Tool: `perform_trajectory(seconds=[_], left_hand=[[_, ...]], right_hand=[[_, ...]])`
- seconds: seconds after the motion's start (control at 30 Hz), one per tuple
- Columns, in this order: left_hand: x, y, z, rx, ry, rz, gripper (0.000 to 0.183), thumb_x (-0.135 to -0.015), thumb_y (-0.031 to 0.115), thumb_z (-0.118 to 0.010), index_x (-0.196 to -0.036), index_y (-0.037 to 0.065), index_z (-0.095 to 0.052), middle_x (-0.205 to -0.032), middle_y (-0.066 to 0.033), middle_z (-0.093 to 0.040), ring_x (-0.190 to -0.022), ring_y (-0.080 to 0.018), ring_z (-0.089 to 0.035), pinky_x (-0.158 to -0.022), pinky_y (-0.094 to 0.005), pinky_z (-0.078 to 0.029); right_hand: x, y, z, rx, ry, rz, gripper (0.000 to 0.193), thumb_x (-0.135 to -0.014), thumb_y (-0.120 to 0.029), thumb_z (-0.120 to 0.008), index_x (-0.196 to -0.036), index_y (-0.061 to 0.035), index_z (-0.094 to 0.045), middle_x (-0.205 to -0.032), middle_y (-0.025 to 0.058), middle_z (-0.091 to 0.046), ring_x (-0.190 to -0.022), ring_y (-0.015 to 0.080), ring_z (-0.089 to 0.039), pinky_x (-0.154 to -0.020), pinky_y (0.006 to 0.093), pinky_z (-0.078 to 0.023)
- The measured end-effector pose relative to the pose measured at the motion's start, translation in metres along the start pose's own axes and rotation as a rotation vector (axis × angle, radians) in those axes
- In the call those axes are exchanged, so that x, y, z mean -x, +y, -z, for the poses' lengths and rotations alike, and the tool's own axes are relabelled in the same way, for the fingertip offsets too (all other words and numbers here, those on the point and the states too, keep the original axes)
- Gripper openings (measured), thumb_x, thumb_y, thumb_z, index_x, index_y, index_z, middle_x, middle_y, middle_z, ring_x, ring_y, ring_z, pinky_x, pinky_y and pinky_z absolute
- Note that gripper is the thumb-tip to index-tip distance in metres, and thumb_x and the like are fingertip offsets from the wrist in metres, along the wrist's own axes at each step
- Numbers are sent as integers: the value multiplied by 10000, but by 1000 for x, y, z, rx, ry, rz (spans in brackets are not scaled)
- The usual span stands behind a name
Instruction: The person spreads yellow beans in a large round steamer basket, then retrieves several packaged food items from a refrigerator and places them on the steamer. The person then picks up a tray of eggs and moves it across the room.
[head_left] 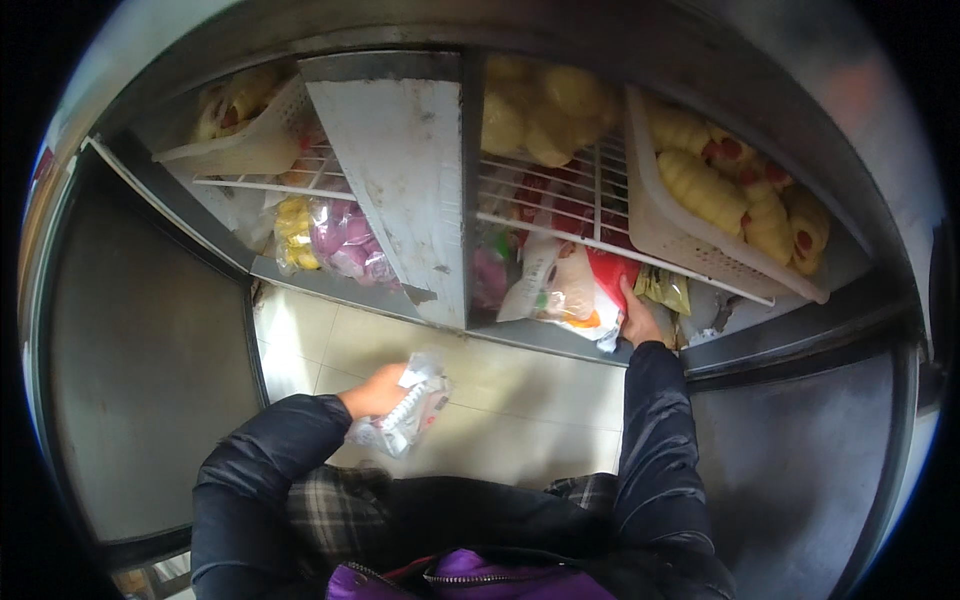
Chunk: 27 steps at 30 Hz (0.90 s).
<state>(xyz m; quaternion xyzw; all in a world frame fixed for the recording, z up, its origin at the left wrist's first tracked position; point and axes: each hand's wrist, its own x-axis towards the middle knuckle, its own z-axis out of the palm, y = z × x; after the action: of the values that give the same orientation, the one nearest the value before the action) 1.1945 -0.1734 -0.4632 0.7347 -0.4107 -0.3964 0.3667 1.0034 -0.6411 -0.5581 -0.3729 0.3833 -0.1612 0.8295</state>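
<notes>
My left hand (376, 392) is closed around a crumpled clear plastic bag (408, 412), held over the floor in front of the open cabinet. What the bag contains is hard to make out. At the lower right compartment, my right hand (640, 318) reaches in against a red and white plastic package (606, 290). Its fingers wrap the package's right edge, partly hidden behind it. Beside that package lies a clear bag of pale food (570, 282), and to the right of the hand sits a yellow-green packet (664, 288).
White wire shelves (560, 190) span both compartments, split by a pale divider (395, 160). A white basket (660, 215) holds several yellow segmented rolls (700, 190). Bags of purple pieces (348, 240) and yellow pieces (296, 234) lie lower left. Cabinet doors (150, 350) stand open on both sides.
</notes>
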Motion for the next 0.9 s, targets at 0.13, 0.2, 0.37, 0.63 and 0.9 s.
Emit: perform_trajectory(seconds=[0.13, 0.2, 0.37, 0.63, 0.9], left_hand=[[20, -10, 7, 100, 134, 35, 195, -891, 155, -591, -1048, 42, -619, -885, -63, -662, -793, -116, -567, -740, -296, -471], [37, -10, 10, 35, 164, 97, 207, -903, 150, -581, -1075, 41, -622, -883, -43, -655, -800, -95, -553, -735, -282, -467], [66, -15, 18, 393, 167, 147, 251, -915, 152, -569, -1126, 21, -606, -986, -42, -648, -887, -112, -569, -799, -280, -462], [24, -58, 23, 273, 37, 177, 245, -914, 148, -527, -1128, 53, -600, -1045, -69, -644, -956, -155, -588, -836, -312, -464], [40, -121, 29, 497, 223, 290, 206, -929, 188, -527, -1054, 47, -611, -976, -41, -640, -888, -131, -592, -776, -304, -467]], right_hand=[[14, 8, -21, 54, 60, -76, 538, -781, -433, -728, -1200, -150, -547, -1080, 40, -657, -908, 183, -646, -714, 361, -539], [24, 16, -32, -93, -51, -70, 534, -797, -398, -721, -1224, -142, -529, -1126, 47, -636, -974, 192, -623, -787, 376, -519], [66, 22, -49, -13, -125, 195, 443, -862, -238, -671, -1239, -63, -517, -1166, 61, -608, -1053, 208, -587, -906, 386, -464], [227, 5, -60, 209, -120, 251, 467, -882, -198, -593, -1264, 36, -460, -1196, 119, -575, -1076, 210, -563, -927, 333, -443], [256, 53, -187, 515, -583, -387, 472, -875, -221, -626, -1257, 17, -485, -1171, 104, -594, -1041, 149, -576, -917, 290, -457]])
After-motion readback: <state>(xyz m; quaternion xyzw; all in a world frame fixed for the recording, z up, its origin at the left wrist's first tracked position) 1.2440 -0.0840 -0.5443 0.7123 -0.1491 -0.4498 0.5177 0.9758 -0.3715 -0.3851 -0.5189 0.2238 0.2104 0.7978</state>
